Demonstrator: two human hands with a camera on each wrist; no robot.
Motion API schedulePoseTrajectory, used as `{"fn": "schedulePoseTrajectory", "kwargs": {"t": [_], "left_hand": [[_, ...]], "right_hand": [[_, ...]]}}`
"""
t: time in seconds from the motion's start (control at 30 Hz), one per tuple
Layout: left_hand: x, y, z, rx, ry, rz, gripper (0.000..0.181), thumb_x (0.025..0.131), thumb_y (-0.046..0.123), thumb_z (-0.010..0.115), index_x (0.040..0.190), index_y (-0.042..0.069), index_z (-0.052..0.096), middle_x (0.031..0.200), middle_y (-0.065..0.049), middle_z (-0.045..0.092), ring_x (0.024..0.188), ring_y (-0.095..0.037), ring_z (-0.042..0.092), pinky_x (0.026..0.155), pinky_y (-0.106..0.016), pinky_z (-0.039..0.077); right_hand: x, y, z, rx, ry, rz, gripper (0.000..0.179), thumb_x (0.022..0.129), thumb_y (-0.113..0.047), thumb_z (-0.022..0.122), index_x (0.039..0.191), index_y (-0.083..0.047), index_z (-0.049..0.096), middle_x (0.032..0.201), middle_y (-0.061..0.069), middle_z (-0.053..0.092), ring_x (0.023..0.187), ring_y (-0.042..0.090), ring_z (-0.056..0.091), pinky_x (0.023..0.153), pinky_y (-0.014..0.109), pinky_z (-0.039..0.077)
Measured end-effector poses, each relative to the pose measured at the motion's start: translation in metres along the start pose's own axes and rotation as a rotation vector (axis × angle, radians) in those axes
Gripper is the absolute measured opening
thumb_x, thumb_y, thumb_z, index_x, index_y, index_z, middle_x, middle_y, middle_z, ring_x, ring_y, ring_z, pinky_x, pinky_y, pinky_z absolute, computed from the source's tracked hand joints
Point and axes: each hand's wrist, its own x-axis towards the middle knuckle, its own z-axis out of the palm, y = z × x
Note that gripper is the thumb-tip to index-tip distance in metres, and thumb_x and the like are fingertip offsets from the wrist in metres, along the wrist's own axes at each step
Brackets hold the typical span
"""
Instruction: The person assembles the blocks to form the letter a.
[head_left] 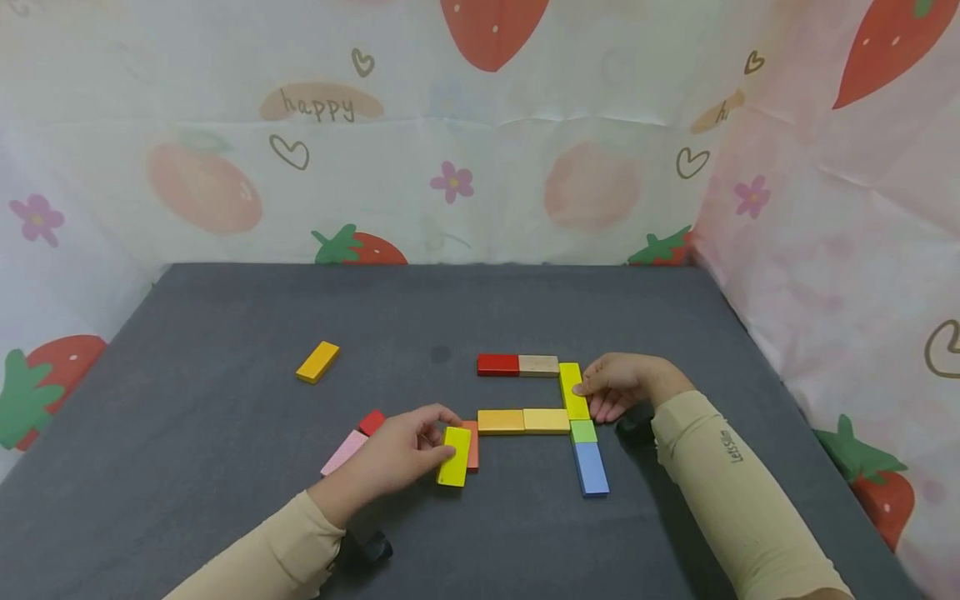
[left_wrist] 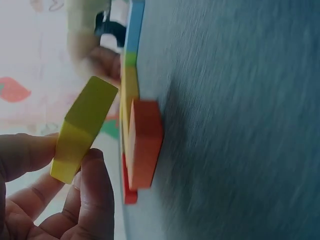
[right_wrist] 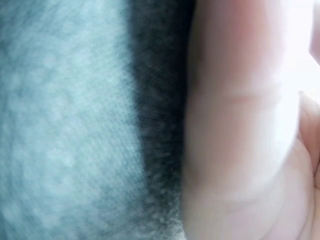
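My left hand pinches a yellow block between thumb and fingers, tilted and raised above the cloth in the left wrist view. Just beyond it lies an orange-red block, partly covered by the held one in the head view. My right hand has its thumb over the edge of another yellow block lying flat, its other fingers down along the right side. That block meets a plain wooden block and a light orange one. The right wrist view shows mostly a blurred finger close over the cloth.
A red block ends the upper row; another light orange block continues the middle one. Green and blue blocks run toward the front. Pink and red blocks lie behind the left wrist. One orange block lies apart, far left.
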Motion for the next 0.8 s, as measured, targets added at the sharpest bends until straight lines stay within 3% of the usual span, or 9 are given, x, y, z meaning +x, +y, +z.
{"fn": "schedulePoseTrajectory", "kwargs": {"t": [0.23,0.37,0.6,0.8], "left_hand": [[-0.002,-0.003,0.015,-0.018,-0.131,0.033,0.029,0.087,0.017,0.073,0.114,0.018,0.064,0.078,0.0,0.055,0.066,-0.015,0.053,0.058,-0.025,0.044],[-0.002,-0.003,0.022,0.007,-0.172,0.054,0.027,0.086,0.017,0.074,0.112,0.016,0.064,0.074,0.001,0.055,0.064,-0.014,0.053,0.057,-0.024,0.044],[-0.005,-0.003,0.026,0.053,-0.205,-0.007,0.022,0.083,0.02,0.077,0.102,0.017,0.064,0.07,0.001,0.058,0.063,-0.015,0.053,0.057,-0.025,0.043],[-0.009,-0.001,0.024,0.167,-0.206,0.037,0.03,0.075,0.028,0.084,0.092,0.017,0.063,0.07,0.005,0.057,0.063,-0.011,0.051,0.055,-0.023,0.039]], "right_hand": [[0.001,-0.001,0.001,-0.004,0.007,0.007,0.021,0.097,-0.025,0.06,0.092,-0.006,0.068,0.064,0.001,0.064,0.054,0.01,0.063,0.06,0.025,0.056],[0.0,-0.001,0.0,-0.003,0.005,0.007,0.021,0.097,-0.025,0.059,0.094,-0.006,0.068,0.064,0.001,0.064,0.055,0.01,0.063,0.06,0.025,0.056],[0.0,0.0,0.0,0.006,-0.003,0.006,0.021,0.097,-0.025,0.059,0.091,-0.006,0.068,0.063,0.0,0.064,0.054,0.009,0.063,0.06,0.025,0.056],[0.001,0.0,0.0,0.007,-0.002,0.011,0.021,0.097,-0.025,0.06,0.091,-0.006,0.068,0.063,0.001,0.064,0.054,0.01,0.063,0.06,0.025,0.056]]}}
